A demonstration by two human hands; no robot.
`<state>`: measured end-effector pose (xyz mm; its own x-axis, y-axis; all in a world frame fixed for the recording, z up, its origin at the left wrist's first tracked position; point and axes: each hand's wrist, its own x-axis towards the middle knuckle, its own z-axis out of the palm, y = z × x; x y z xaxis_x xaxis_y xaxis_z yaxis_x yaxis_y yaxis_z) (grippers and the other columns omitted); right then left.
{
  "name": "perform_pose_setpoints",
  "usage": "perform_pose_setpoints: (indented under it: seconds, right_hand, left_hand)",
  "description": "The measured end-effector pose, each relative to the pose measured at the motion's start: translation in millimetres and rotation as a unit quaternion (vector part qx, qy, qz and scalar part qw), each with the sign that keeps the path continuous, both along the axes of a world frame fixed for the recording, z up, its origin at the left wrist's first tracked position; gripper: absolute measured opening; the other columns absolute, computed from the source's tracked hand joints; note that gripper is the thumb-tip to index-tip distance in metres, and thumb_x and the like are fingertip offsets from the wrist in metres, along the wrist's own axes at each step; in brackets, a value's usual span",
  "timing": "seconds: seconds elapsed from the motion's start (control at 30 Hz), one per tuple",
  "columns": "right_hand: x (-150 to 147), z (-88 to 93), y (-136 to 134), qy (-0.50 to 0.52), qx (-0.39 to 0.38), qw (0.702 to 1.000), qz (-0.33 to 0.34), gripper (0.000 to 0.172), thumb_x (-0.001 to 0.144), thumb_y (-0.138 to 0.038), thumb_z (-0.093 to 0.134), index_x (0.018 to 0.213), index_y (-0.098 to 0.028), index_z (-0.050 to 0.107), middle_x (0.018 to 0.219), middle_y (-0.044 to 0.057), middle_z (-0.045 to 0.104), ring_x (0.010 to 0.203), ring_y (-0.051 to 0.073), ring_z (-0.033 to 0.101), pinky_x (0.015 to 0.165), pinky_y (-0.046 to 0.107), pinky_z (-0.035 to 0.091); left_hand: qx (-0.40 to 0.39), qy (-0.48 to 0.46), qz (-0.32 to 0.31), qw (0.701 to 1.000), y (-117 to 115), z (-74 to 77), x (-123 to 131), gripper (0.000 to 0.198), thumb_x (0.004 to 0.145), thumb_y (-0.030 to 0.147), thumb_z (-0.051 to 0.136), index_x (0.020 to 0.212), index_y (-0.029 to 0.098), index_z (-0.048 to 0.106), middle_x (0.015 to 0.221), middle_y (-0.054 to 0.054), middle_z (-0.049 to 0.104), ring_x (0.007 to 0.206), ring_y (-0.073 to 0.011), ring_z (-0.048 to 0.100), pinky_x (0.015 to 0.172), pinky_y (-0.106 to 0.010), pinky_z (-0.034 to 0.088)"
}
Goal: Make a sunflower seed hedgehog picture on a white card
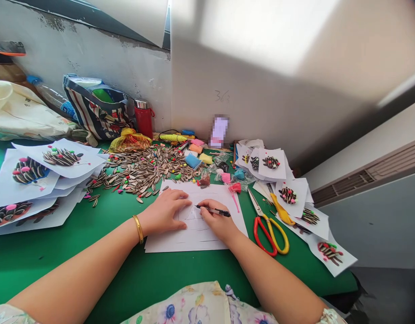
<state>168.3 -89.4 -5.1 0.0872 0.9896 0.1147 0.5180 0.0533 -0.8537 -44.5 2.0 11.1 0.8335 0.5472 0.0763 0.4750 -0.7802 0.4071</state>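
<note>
A white sheet of paper (190,245) with pencil-thin drawn lines lies on the green table in front of me. My left hand (168,211) rests flat on the sheet's left part, fingers spread, a gold bangle on the wrist. In my right hand (219,220) is a black pen (214,210), gripped between thumb and fingers with its tip at the paper near the middle. Right of the sheet lie scissors (266,225) with one red and one yellow handle, blades apart. Just beyond the sheet spreads a heap of striped sunflower seeds (149,168).
Cards with seed-and-clay hedgehog shapes lie in stacks at left (64,157) and right (291,198). A yellow-handled cutter (281,207) rests on the right cards. Behind the seeds are clay packets (193,161), a red flask (144,119) and a striped bag (95,108) along the wall.
</note>
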Motion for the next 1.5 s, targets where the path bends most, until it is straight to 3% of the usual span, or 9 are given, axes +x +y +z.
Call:
perform_pose_setpoints:
  seconds: [1.5]
  right_hand:
    - [3.5, 2.3, 1.7, -0.017, 0.0, 1.0, -0.012, 0.02, 0.087, -0.027, 0.052, 0.096, -0.023, 0.07, 0.094, 0.002, 0.072, 0.088, 0.02, 0.064, 0.082, 0.033, 0.05]
  left_hand:
    - [0.002, -0.011, -0.004, 1.0, 0.5, -1.5, -0.7, 0.066, 0.066, 0.044, 0.082, 0.127, 0.028, 0.064, 0.138, -0.009, 0.055, 0.128, -0.0337, 0.047, 0.111, -0.05, 0.034]
